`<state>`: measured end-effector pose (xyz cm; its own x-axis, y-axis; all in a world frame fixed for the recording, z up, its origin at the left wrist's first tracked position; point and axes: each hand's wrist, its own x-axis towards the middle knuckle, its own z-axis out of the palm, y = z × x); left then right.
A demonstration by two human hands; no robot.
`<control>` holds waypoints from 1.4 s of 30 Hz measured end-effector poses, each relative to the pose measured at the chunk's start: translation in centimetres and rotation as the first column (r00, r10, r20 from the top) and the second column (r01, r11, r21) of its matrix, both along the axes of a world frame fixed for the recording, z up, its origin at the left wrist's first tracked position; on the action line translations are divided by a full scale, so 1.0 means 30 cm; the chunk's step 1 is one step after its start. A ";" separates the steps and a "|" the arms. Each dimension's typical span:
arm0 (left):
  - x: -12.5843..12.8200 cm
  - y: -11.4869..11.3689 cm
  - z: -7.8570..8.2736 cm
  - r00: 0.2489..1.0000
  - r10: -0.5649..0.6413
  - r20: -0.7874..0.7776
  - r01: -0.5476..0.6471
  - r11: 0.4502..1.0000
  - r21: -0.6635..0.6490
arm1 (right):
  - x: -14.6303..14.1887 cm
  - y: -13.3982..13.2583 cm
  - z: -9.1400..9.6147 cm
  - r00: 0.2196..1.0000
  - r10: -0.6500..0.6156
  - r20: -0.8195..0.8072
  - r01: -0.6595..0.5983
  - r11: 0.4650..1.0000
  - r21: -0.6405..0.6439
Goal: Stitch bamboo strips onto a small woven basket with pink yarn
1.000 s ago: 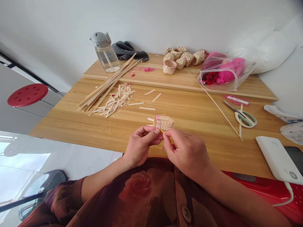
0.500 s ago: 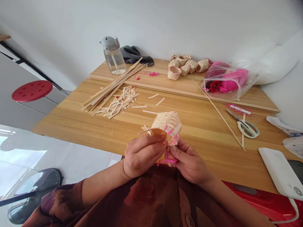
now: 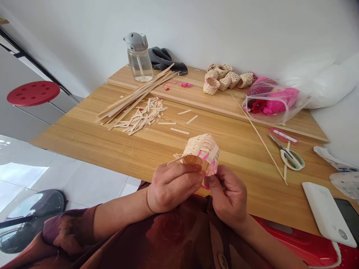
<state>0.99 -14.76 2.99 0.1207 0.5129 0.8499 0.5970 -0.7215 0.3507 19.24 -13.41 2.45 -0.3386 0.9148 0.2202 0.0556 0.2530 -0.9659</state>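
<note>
A small woven basket (image 3: pixel 202 144) of pale splints, tilted with its opening towards me, is held over the table's near edge. Pink stitches run along its rim. My left hand (image 3: pixel 175 185) is closed on the basket's near side, fingers at the opening, where a few loose splint ends stick out to the left. Just below the rim on the right, my right hand (image 3: pixel 228 192) is pinched shut, with pink yarn (image 3: pixel 206 186) showing at its thumb. The fingertips behind the basket are hidden, so a needle cannot be made out.
Behind lie splint offcuts (image 3: pixel 144 116), long splints (image 3: pixel 137 95) and a water bottle (image 3: pixel 139 59). Several finished baskets (image 3: pixel 211 86) stand by the wall, beside a bag of pink yarn (image 3: pixel 280 101). Scissors (image 3: pixel 291 158), a thin stick (image 3: pixel 259 138) and a white power bank (image 3: pixel 325 213) are right.
My right hand has turned and closed more tightly beside the rim; less pink yarn shows below it. Both hands and the basket sit slightly further right in view, which has shifted a little.
</note>
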 end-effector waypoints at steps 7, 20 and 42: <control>0.023 -0.008 -0.005 0.995 -0.016 0.101 0.024 0.997 -0.078 | -0.009 0.019 0.002 0.950 0.120 -0.288 -0.196 0.947 -0.253; 0.006 -0.006 -0.010 1.000 -0.003 0.002 0.004 0.997 -0.077 | 0.054 0.041 0.070 0.926 -0.089 0.368 -0.028 0.953 0.301; 0.001 0.003 -0.052 0.996 0.071 -0.052 -0.080 0.980 -0.180 | 0.024 0.068 -0.009 0.993 0.074 -0.097 -0.115 0.829 -0.547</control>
<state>1.03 -14.66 1.42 0.1113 0.6675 0.7362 0.6654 -0.6003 0.4437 19.95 -11.38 2.19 -0.4328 0.8553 -0.2850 -0.0124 -0.3217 -0.9467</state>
